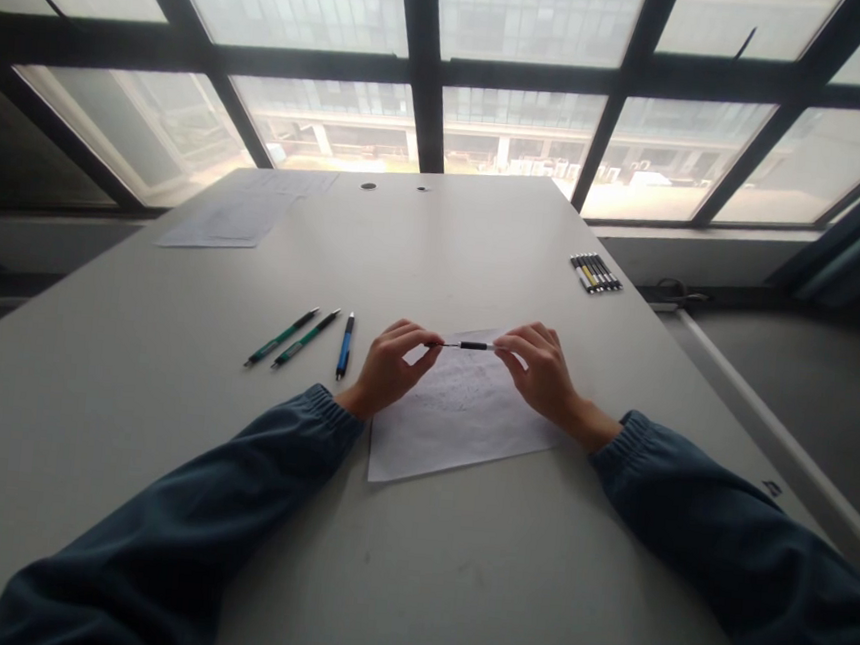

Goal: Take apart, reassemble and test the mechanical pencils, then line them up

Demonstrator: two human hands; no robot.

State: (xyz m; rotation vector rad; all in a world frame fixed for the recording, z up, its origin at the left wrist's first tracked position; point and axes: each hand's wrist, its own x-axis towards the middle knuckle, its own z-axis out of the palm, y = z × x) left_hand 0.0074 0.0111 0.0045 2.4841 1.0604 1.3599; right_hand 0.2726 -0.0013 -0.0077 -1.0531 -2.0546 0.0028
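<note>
Above the paper sheet (457, 435), a pen (474, 345) with a black grip lies level between my hands. My right hand (542, 372) pinches the light rear end of its barrel between thumb and fingers. My left hand (396, 365) pinches a small dark piece (434, 344) at the other end; whether it is a cap or a tip I cannot tell. A thin dark rod, like a refill, spans the short gap between that piece and the grip. Faint marks show on the sheet beneath.
Left of my hands lie two green pens (306, 338) and a blue pen (345, 346). A row of several pens (595, 274) sits near the table's right edge. More papers (233, 210) lie at the far left of the white table (165, 420), before the windows.
</note>
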